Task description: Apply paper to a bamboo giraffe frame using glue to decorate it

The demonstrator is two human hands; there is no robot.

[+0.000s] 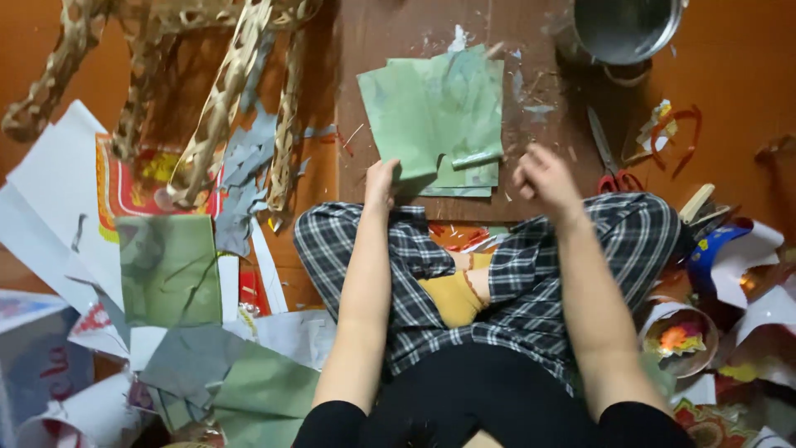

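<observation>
The left hand [381, 182] pinches the near-left corner of the stack of green paper sheets [435, 112], a grip that steadies the pile where it lies on the brown wooden board [373, 50] just beyond the crossed, plaid-trousered legs [531, 274]. The right hand [543, 178] is blurred; it seems loosely curled above the board's right edge, and I cannot tell whether it grasps anything. Red-handled scissors [609, 162] lie just right of it, within reach, a metal pot [626, 29] beyond, paper scraps [182, 274] spread to the left.
</observation>
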